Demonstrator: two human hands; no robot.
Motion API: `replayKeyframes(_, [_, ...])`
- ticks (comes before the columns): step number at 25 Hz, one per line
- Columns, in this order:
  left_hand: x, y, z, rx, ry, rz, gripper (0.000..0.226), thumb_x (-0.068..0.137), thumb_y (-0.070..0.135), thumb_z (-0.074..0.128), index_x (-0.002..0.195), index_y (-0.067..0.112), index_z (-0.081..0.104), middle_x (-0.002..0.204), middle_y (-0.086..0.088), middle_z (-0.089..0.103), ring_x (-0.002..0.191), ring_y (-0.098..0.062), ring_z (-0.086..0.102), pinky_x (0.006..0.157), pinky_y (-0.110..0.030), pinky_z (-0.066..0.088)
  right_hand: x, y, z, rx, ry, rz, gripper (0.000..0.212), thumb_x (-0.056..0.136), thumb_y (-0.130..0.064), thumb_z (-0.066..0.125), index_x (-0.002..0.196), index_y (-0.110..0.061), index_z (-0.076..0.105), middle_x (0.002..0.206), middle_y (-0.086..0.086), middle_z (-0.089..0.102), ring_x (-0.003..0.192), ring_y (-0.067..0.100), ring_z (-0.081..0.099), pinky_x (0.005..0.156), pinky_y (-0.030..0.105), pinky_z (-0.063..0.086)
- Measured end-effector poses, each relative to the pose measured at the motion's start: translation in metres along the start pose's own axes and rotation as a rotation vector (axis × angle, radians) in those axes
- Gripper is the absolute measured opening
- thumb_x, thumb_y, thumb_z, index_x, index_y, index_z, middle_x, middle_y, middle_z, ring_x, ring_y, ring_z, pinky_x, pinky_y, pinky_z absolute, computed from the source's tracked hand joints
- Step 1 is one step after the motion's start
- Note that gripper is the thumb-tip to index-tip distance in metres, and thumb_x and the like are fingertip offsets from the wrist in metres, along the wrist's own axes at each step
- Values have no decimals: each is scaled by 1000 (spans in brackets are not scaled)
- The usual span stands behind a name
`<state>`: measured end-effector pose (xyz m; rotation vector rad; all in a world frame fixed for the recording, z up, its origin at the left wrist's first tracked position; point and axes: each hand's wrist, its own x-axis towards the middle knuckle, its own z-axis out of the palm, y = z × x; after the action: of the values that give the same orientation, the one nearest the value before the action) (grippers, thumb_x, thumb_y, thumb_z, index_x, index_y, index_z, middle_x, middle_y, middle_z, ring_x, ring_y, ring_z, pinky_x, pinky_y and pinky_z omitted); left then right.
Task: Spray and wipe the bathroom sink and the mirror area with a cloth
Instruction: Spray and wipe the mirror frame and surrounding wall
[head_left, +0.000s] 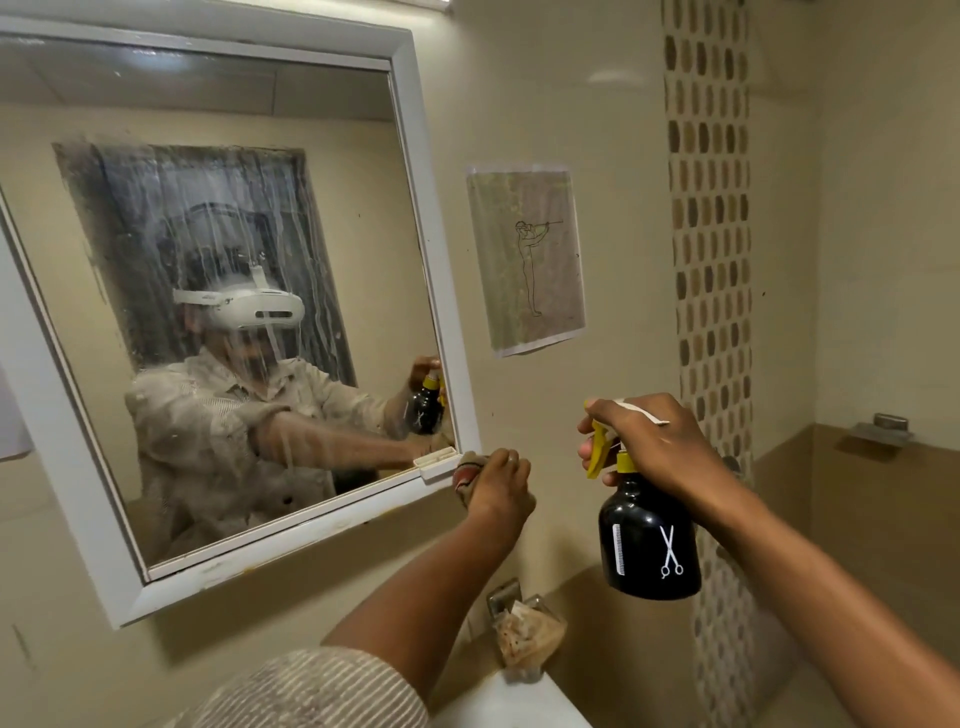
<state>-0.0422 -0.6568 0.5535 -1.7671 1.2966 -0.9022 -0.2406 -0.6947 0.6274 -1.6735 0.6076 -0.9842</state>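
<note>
Left hand (496, 480) gripped a bunched cloth (467, 470), pressing it against the lower right corner of the mirror (218, 312), whose white frame (415, 156) hung tilted on the beige wall. Right hand (641, 441) curled round the neck of a black spray bottle (647, 540) (yellow trigger, comb and scissors printed white), held apart to the right. Wet streaks ran down the glass. Farther right hung a paper drawing (527, 260).

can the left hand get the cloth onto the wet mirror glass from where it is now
Probably yes. The left hand holds the cloth at the lower right corner of the mirror frame, with nothing between it and the streaked glass. The right hand keeps the spray bottle off to the side.
</note>
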Motion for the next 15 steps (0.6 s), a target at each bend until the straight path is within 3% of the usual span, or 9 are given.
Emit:
replayKeyframes(3, [-20,10,34,57,4,38,35,99,27,51,133,18,58,145,-16,40,136,-33,33,112,-41,25,-3,2,-13,3,6,-16,33,98,-29,64,82,-5,79,75,18,81,77,40,79,57,34,60])
replayKeyframes(7, [-77,-6,87,-84,-51,48,43,102,15,46,145,12,43,164,-22,8,151,-38,10,122,-50,9,-5,7,-15,-2,-12,-52,33,98,-30,64,82,-7,80,74,15,82,79,38,80,63,36,62])
replayKeyframes(10, [-136,-1,111,-245,23,91,45,90,7,56,134,11,49,157,-23,21,143,-43,24,114,-55,25,-4,9,11,9,-50,-97,33,99,-33,63,82,-11,81,75,11,83,78,27,82,74,41,63])
replayKeyframes(12, [-173,15,111,-458,119,-29,34,83,11,54,115,21,57,140,-14,41,127,-40,43,96,-50,39,-8,13,38,15,-65,-130,33,100,-34,62,82,-12,80,75,8,83,80,22,81,83,46,63])
replayKeyframes(15, [-219,31,101,-999,354,-538,26,80,25,58,101,40,63,117,10,52,111,-19,47,84,-40,40,-27,17,85,28,-114,-233,35,96,-37,61,78,-13,78,73,6,80,77,26,77,82,50,64])
